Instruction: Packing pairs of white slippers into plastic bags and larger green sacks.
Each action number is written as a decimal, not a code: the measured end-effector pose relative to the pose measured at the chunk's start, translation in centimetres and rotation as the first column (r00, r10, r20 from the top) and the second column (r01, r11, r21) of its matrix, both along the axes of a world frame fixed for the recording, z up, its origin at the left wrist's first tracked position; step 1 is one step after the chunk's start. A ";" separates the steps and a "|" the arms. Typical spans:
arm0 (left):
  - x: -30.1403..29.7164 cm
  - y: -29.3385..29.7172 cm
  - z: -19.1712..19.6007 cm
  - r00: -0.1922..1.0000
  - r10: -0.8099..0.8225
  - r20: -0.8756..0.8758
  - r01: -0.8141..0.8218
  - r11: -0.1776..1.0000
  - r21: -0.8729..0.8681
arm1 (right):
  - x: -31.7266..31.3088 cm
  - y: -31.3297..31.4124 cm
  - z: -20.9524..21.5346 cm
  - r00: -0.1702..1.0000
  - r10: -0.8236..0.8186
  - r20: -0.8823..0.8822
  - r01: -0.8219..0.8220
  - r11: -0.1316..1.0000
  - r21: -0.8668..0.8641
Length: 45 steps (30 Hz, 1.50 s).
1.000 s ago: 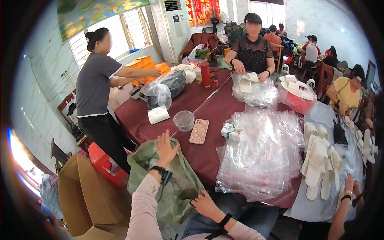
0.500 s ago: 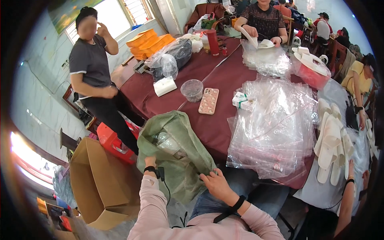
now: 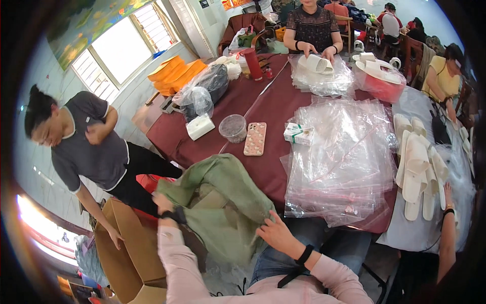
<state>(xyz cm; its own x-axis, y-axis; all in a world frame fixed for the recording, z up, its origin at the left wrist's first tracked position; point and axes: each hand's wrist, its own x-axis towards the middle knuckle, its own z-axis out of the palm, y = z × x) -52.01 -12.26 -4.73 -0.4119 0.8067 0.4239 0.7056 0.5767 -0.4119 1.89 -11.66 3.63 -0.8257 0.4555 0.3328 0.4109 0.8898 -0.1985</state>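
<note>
rumpled green woven sack [image 3: 230,223] — left fingers [image 3: 161,199] and right fingers [image 3: 267,229] grasping its floppy edges

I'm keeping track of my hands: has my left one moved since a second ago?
Yes, the left hand has moved leftward, farther from the round clear tub.

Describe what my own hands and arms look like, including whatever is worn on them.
Your left hand and right hand are ungloved. Long, pale pink fabric sleeves cover the forearms and end short of the wrists. A bulky black wristband, blurred, circles the left wrist; a plain, slim black band circles the right.
</note>
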 end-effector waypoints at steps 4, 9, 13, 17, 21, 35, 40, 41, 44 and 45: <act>-4.9 -3.3 17.6 0.990 0.126 -0.070 -0.131 0.989 -0.072 | -1.6 1.1 2.6 0.990 0.056 -0.130 -0.045 0.995 0.089; -6.5 -8.9 19.9 0.716 -0.450 0.534 -0.364 0.412 0.835 | -3.2 0.1 2.0 0.959 0.137 -0.248 -0.133 0.991 0.032; -5.0 -11.0 17.1 0.855 -0.014 0.518 -0.332 0.753 0.568 | -2.5 1.0 -0.1 0.976 0.116 -0.183 -0.113 0.993 0.029; -1.5 -9.4 16.0 0.831 0.080 0.551 -0.429 0.723 0.542 | -1.4 0.6 -2.2 0.993 0.079 -0.091 -0.079 0.997 0.008; -2.3 -11.0 16.8 0.796 0.193 0.573 -0.509 0.726 0.463 | -1.4 -0.8 -1.8 0.991 0.095 0.093 -0.088 0.993 -0.081; 18.7 -0.5 12.6 0.757 -0.350 0.552 0.612 0.676 -0.410 | -2.5 -1.6 -1.1 0.997 0.083 -0.001 -0.083 0.996 -0.025; 15.4 5.7 13.2 0.838 -0.430 0.337 0.495 0.859 -0.133 | -2.9 -1.5 -1.4 0.994 0.093 -0.055 -0.094 0.995 -0.020; 16.5 7.8 15.2 0.842 -0.479 0.247 0.496 0.868 -0.008 | -2.4 -1.1 -1.3 0.996 0.077 -0.044 -0.078 0.997 -0.023; 15.6 11.5 18.7 0.889 -0.440 0.129 0.448 0.892 -0.049 | -2.7 -0.4 -0.5 0.999 0.041 0.030 -0.041 0.999 -0.009; 15.9 12.6 18.6 0.889 -0.439 0.129 0.448 0.893 -0.044 | -2.7 -0.3 -0.8 1.000 0.009 0.027 -0.008 1.000 -0.021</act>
<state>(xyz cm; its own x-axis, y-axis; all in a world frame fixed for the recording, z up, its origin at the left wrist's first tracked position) -36.13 0.30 13.88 -0.0455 0.9424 0.3314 0.9248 0.1652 -0.3427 -0.83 -11.93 2.84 -0.8380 0.4549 0.3014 0.4087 0.8892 -0.2057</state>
